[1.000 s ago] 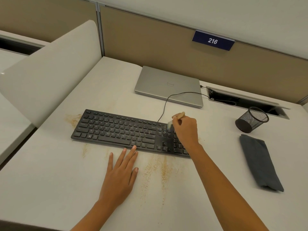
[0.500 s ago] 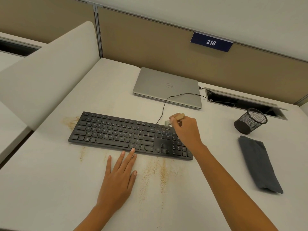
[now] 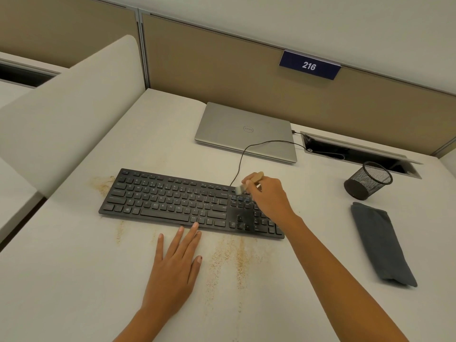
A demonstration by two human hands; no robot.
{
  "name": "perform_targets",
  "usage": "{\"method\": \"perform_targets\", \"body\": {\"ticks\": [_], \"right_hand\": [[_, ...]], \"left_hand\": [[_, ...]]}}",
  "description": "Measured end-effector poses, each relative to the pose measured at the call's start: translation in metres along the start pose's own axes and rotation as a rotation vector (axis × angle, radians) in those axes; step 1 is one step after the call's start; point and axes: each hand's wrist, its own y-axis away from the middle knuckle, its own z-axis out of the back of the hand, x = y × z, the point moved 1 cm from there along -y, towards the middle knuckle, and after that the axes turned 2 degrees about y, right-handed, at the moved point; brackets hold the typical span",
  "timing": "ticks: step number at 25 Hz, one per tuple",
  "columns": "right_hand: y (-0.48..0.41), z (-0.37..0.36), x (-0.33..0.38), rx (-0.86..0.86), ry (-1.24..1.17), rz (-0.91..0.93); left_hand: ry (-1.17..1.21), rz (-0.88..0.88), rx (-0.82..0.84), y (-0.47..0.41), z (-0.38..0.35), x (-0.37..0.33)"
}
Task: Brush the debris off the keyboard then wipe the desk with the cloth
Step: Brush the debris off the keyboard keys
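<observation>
1. I see the right hand (image 3: 269, 198) clenched around a small brush (image 3: 256, 177), gripping its wooden handle. The pale bristles point down and to the left.
2. The bristles meet the black keyboard (image 3: 172, 198) at its far edge, above the block of keys between the letters and the number pad. The right hand itself lies over the number pad and hides part of it.
3. The left hand (image 3: 172, 270) rests flat on the desk (image 3: 74, 280), fingers straight and holding nothing. Its longest fingertips reach the keyboard's front edge.
4. Tan, grainy debris (image 3: 237, 257) lies in streaks on the desk just in front of the keyboard, beside the left hand's thumb. A second patch lies at the keyboard's far left corner.
5. The dark grey cloth (image 3: 382, 245) lies folded on the desk, to the right of the right forearm and well apart from both hands.
6. A black mesh cup (image 3: 367, 181) sits just beyond the cloth.
7. A closed silver laptop (image 3: 246, 132) lies behind the keyboard. A thin black cable (image 3: 240, 159) runs across its near edge.
</observation>
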Motion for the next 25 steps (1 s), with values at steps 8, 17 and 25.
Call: {"method": "perform_targets", "body": {"ticks": [8, 17, 25], "right_hand": [[-0.005, 0.014, -0.026, -0.085, -0.115, -0.134], [-0.004, 0.016, -0.034, -0.034, -0.065, -0.1], [0.002, 0.019, -0.036, -0.055, -0.057, -0.066]], "left_hand": [[0.007, -0.003, -0.007, 0.0, 0.001, 0.0], [0.005, 0.003, 0.007, 0.0, -0.001, 0.001], [0.005, -0.001, 0.001, 0.0, -0.001, 0.001]]}}
